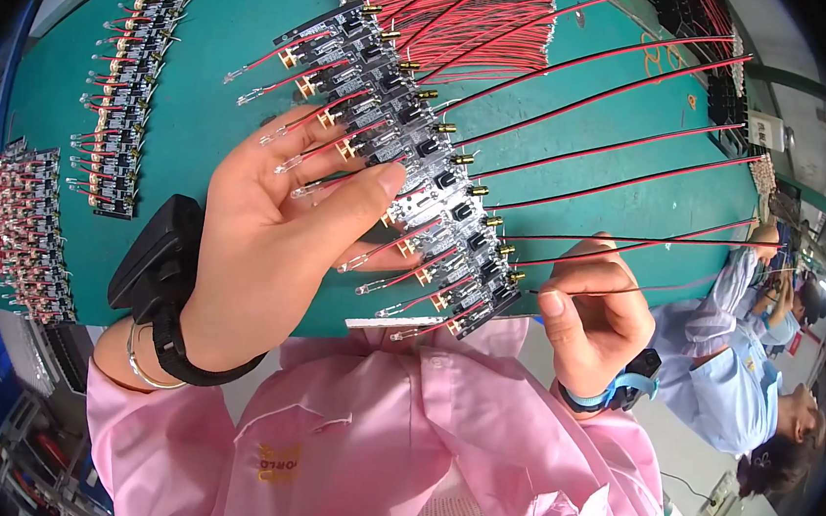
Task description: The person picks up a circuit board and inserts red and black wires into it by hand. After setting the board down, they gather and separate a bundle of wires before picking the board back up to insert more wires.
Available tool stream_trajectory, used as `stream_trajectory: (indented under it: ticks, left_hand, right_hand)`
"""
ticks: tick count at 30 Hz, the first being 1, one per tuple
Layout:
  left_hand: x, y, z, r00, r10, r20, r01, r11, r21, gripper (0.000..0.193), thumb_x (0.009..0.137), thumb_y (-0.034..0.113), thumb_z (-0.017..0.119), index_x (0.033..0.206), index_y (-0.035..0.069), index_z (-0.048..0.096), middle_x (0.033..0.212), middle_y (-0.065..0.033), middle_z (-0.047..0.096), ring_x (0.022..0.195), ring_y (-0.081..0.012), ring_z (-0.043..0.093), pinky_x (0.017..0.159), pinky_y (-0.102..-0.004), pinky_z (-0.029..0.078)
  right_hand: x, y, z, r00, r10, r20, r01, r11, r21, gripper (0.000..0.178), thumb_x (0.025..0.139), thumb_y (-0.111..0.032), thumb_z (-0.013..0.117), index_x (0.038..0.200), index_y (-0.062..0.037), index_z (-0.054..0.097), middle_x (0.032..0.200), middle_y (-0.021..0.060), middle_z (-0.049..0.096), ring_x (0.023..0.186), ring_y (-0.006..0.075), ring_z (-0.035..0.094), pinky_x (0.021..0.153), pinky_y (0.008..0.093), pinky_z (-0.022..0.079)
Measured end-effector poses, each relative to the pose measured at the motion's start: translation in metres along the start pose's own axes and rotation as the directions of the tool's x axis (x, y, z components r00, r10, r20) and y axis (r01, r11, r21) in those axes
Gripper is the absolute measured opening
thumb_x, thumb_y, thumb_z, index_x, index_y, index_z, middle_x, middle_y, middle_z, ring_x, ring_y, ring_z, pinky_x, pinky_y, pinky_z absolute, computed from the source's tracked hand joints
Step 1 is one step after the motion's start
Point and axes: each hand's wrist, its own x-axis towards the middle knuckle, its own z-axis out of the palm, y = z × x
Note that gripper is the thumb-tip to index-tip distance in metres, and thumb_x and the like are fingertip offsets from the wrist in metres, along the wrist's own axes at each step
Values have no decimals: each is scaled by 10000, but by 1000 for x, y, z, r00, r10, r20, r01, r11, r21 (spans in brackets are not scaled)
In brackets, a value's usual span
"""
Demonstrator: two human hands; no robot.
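My left hand point(263, 230) grips a long black circuit board panel point(413, 120), made of several small boards in a row, with the thumb on its face and the fingers beneath. Short red leads with clear bulbs stick out along its left side. From its right side, long red and black wires point(607, 115) fan out, next to brass-coloured parts. Close to the panel's near end, my right hand point(592, 318) is closed, thumb against forefinger, on a thin wire point(671, 288). The wire's tip reaches toward the board's edge; whether it touches cannot be made out.
On the green table point(207, 34) lies a big bundle of red wires point(498, 20) at the back. A similar panel point(127, 100) and a pile of panels point(27, 234) lie at the left. A person in blue point(726, 384) sits at the right.
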Motion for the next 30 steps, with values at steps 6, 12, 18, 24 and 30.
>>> stream_trajectory:
  ticks: [6, 12, 18, 24, 30]
  left_hand:
    - [-1, 1, 0, 1000, -16, -6, 16, 1000, -12, 242, 827, -22, 484, 1067, -10, 450, 939, -80, 561, 801, -159, 591, 576, -337, 576]
    - [-1, 0, -1, 1000, 9, 5, -9, 1000, -20, 242, 828, -21, 483, 1067, -7, 451, 940, -76, 559, 815, -157, 584, 583, -343, 575]
    - [-1, 1, -1, 1000, -5, -2, 5, 1000, -16, 241, 831, -18, 477, 1071, -6, 454, 962, -81, 561, 818, -162, 586, 579, -342, 572]
    - [-1, 2, -1, 1000, -17, -10, 16, 1000, -4, 245, 831, -18, 475, 1075, -7, 455, 963, -85, 565, 816, -168, 590, 579, -339, 572]
    - [0, 1, -1, 1000, -12, -12, 12, 1000, 11, 255, 829, -15, 478, 1083, -8, 452, 964, -91, 568, 821, -170, 593, 573, -332, 574]
  right_hand:
    - [0, -2, 2, 1000, 30, 3, -30, 1000, -7, 168, 630, 38, 700, 737, 9, 574, 680, 76, 588, 614, 186, 535, 590, 284, 381]
    - [2, -1, 1, 999, -14, 31, 16, 998, -68, 169, 625, 37, 702, 740, 11, 581, 681, 76, 588, 614, 186, 535, 583, 281, 380]
    - [2, -2, 0, 998, -41, 36, 45, 994, -103, 169, 629, 30, 703, 747, 11, 583, 684, 78, 588, 621, 187, 536, 583, 283, 383]
    - [3, -4, 0, 997, -49, 57, 56, 989, -133, 170, 636, 28, 702, 759, 9, 586, 701, 84, 590, 633, 195, 535, 589, 286, 393]
    - [6, -6, -1, 992, -91, 85, 106, 975, -195, 169, 640, 36, 697, 766, 9, 588, 718, 88, 586, 639, 204, 528, 590, 286, 396]
